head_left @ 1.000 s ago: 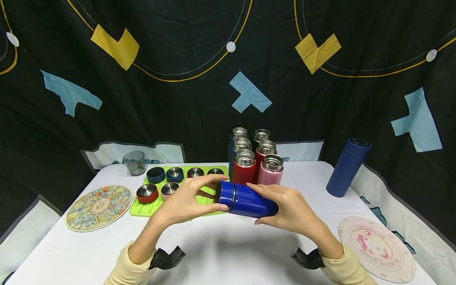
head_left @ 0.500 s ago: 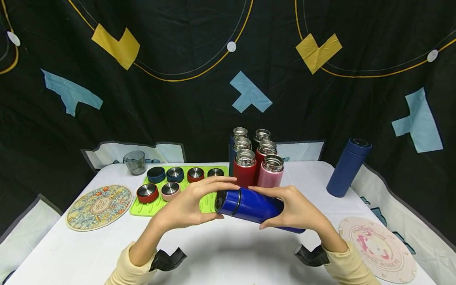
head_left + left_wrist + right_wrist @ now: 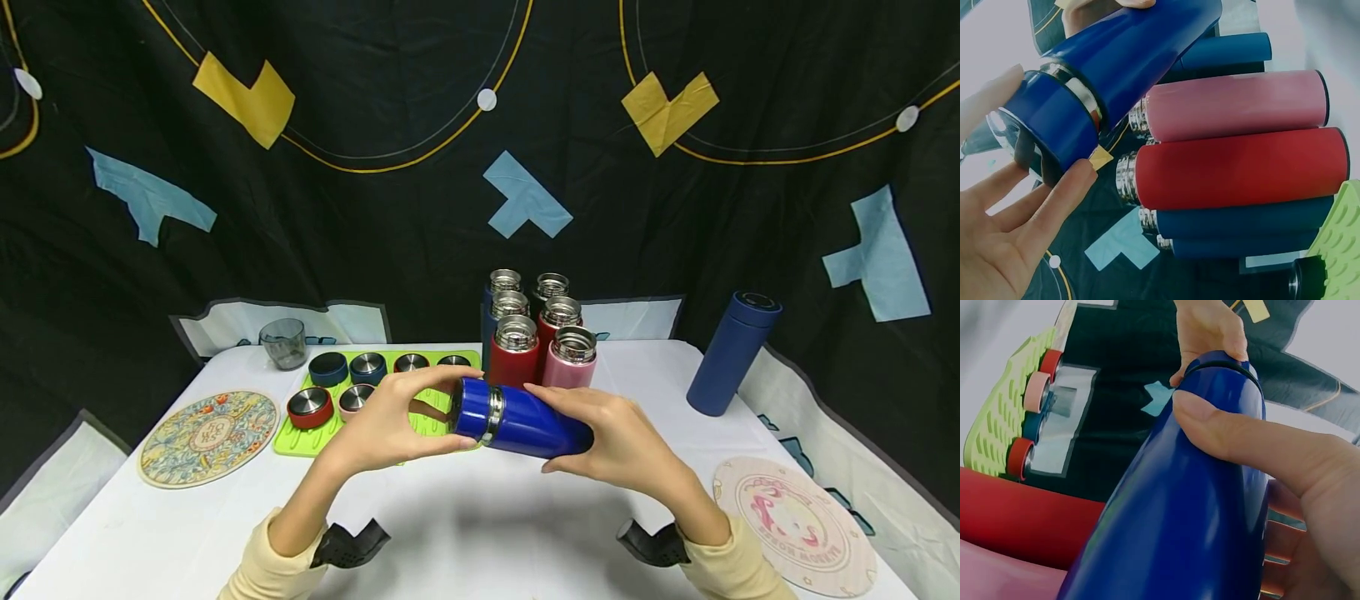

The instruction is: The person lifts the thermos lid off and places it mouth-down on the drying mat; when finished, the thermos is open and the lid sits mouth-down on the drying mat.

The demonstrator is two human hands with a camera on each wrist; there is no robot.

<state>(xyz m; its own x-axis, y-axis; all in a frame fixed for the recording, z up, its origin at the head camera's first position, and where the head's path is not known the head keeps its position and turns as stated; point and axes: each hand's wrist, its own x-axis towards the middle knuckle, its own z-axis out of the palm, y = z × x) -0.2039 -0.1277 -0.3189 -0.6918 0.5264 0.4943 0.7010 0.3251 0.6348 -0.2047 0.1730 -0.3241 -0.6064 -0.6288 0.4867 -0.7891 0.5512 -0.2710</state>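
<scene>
A glossy blue thermos [image 3: 534,423] lies tilted in the air over the table, in both hands. My right hand [image 3: 618,433] grips its body; in the right wrist view the thumb lies along the top. At its left end, my left hand [image 3: 386,421] pinches the blue lid [image 3: 1047,115] between thumb and fingers. A silver band [image 3: 1079,87] shows between lid and body, so the two stand slightly apart. Whether the lid is fully free of the thread cannot be told. Part of the thermos base is hidden behind the right hand.
Several thermoses without lids, among them a red one [image 3: 513,360] and a pink one [image 3: 568,367], stand behind the hands. Several lids sit on a green mat [image 3: 300,442]. A closed navy thermos [image 3: 731,354], a glass [image 3: 283,343] and two round mats [image 3: 210,437] are around.
The thermos shifted right and tilted down while the left fingers loosened, then came back left into the left hand's pinch. A silver band now shows where lid and body met.
</scene>
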